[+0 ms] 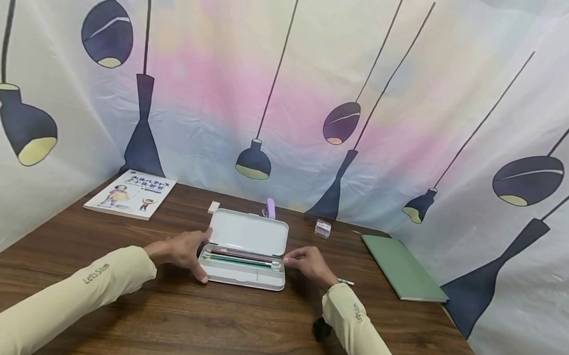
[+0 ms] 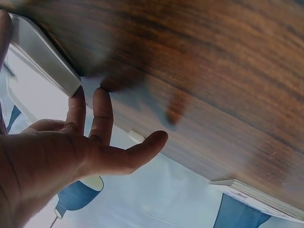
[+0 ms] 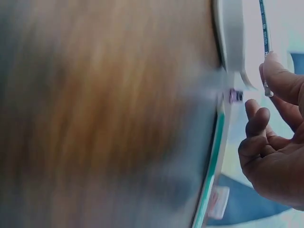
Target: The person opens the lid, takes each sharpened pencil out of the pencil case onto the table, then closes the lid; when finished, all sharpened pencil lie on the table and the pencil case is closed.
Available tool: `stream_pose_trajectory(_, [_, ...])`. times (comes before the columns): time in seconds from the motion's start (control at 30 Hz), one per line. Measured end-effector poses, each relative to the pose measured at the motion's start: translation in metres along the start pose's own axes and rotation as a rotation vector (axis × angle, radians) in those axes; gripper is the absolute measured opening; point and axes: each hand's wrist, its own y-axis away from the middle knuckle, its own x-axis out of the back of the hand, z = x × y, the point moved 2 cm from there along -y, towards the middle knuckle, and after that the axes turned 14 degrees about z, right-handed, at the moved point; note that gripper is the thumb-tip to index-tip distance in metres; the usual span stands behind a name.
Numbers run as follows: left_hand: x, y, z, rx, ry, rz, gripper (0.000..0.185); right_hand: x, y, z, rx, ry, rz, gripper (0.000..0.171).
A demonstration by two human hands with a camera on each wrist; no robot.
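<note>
The white pencil case [image 1: 246, 256] lies open on the counter [image 1: 209, 323], lid tipped back, pencils [image 1: 241, 258] lined up in its tray. The left hand [image 1: 179, 251] rests against the case's left end with fingers [image 2: 90, 114] straight and spread, steadying it. The right hand [image 1: 309, 264] sits at the right end, its fingers [image 3: 280, 80] pinching the tip of a pencil. The step looks like drawing a pencil from the tray or laying one in; next calls for a level, lengthwise move. A green notebook [image 1: 402, 267] lies beyond the right fingers, a book [image 1: 130, 193] beyond the left.
</note>
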Motion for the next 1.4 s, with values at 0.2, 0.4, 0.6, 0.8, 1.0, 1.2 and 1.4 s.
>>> stream_pose_trajectory(0.2, [0.002, -0.001, 0.0, -0.006, -0.03, 0.003, 0.124, 0.027, -0.001, 0.017, -0.094, -0.07, 0.072, 0.015])
stream_pose_trajectory(0.4, [0.003, -0.002, 0.0, 0.003, -0.012, -0.004, 0.124, 0.054, 0.005, 0.039, -0.2, -0.065, 0.131, 0.015])
stream_pose_trajectory(0.6, [0.001, -0.001, 0.0, 0.015, -0.015, -0.006, 0.124, 0.073, 0.014, 0.06, -0.277, -0.045, 0.172, 0.017])
stream_pose_trajectory(0.8, [0.0, 0.0, 0.001, 0.011, -0.022, -0.004, 0.123, 0.092, 0.025, 0.082, -0.301, -0.019, 0.188, 0.023])
stream_pose_trajectory(1.0, [0.0, 0.0, 0.0, 0.022, -0.009, -0.005, 0.124, 0.111, 0.034, 0.1, -0.314, 0.076, 0.165, 0.023])
stream_pose_trajectory(1.2, [-0.002, 0.0, -0.001, 0.035, 0.0, -0.008, 0.123, 0.123, 0.041, 0.108, -0.323, 0.12, 0.145, 0.023])
stream_pose_trajectory(1.4, [-0.002, -0.001, -0.002, 0.028, 0.018, -0.003, 0.123, 0.121, 0.041, 0.112, -0.318, 0.129, 0.13, 0.019])
